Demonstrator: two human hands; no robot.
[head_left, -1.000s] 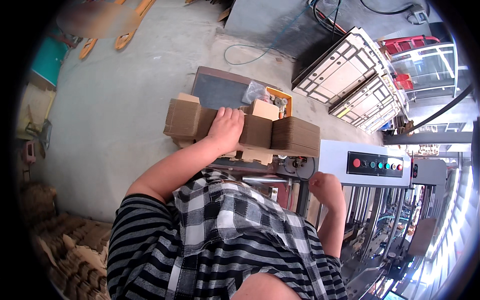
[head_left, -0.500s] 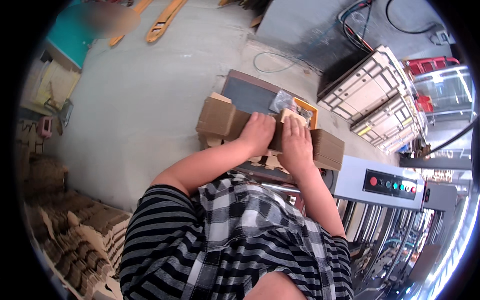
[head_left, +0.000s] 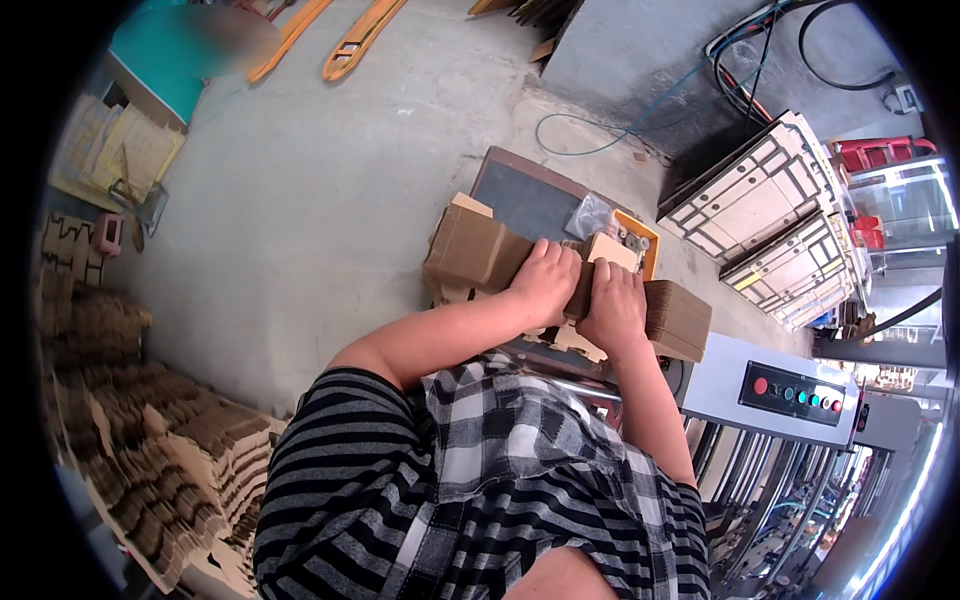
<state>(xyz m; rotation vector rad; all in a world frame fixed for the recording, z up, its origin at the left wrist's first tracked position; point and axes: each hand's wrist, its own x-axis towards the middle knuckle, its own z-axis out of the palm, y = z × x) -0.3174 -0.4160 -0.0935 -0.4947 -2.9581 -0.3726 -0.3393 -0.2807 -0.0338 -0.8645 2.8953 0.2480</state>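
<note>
A thick stack of brown die-cut cardboard blanks (head_left: 468, 247) lies in front of me, its sheets standing edge to edge. My left hand (head_left: 547, 284) is closed over the middle of the stack, fingers bent across its far edge. Close beside it, my right hand (head_left: 614, 306) grips the same stack, its fingers curled over the top. Paler cut-out tabs show below and beyond the hands. Both thumbs are largely hidden. Under the stack is a dark-topped table (head_left: 520, 190) with a brown rim.
A yellow tray (head_left: 652, 262) with small parts and a clear plastic bag (head_left: 590, 216) sit beyond the stack. At the right stands a machine with a button panel (head_left: 797, 393). Cutting-die boards (head_left: 765, 190) lean farther back. Cardboard piles (head_left: 150, 450) fill the lower left; pallet-truck forks (head_left: 365, 40) lie far off.
My right hand's fingers, flatter on the stack before, now bend over its edge. The left hand keeps its hold. The whole view has shifted slightly.
</note>
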